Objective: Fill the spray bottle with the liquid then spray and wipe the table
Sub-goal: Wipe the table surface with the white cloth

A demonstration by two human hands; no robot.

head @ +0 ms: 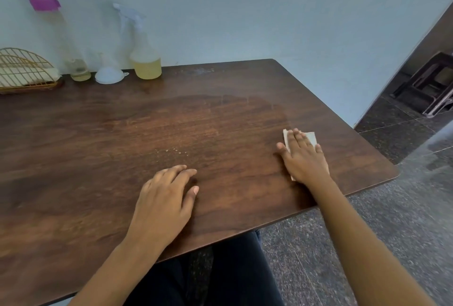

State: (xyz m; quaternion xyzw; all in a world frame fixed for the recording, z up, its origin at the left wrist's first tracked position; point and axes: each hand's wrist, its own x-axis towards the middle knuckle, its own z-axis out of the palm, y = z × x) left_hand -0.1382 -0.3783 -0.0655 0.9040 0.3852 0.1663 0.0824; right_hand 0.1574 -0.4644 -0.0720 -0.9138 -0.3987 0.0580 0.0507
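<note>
My right hand (302,156) presses flat on a pale folded cloth (310,137) near the right edge of the dark wooden table (98,148). My left hand (166,197) rests palm down on the table near the front edge, holding nothing. A wet smear and small droplets (176,151) show on the wood between the hands and the far edge. The clear spray bottle (144,60), holding yellowish liquid at its bottom, stands at the back by the wall. A tall clear bottle with a magenta cap (61,35) stands left of it.
A white funnel (109,75) lies upside down between the two bottles. A gold wire rack (24,70) holding folded cloths sits at the back left corner. A stone floor and dark furniture (431,85) lie to the right of the table.
</note>
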